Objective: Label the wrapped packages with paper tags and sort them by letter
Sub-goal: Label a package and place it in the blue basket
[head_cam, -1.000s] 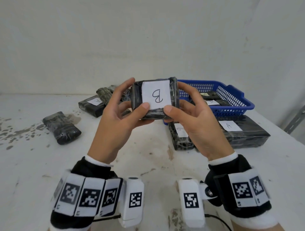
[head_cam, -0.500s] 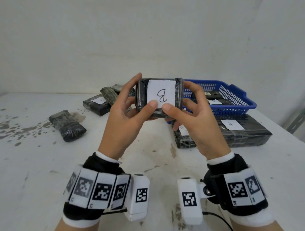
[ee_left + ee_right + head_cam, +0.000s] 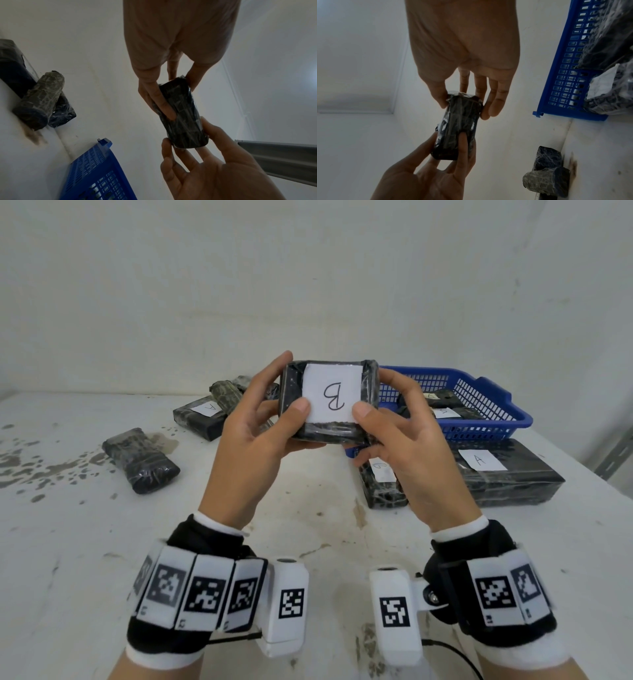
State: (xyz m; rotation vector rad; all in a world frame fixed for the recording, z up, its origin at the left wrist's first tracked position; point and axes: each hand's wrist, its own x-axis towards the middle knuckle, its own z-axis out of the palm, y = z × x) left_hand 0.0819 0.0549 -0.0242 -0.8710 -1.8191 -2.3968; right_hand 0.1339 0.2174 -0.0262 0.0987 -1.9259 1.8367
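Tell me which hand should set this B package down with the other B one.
Right, probably. Both the left hand and right hand grip the held package, but the B-tagged package on the table lies right under the right hand.

White stained table (image 3: 85,542): wrapped packages (image 3: 140,462), blue basket (image 3: 493,419) resting on it.

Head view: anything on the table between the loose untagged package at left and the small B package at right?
Between the untagged package and the B package, only bare stained table shows; the left hand hovers over it.
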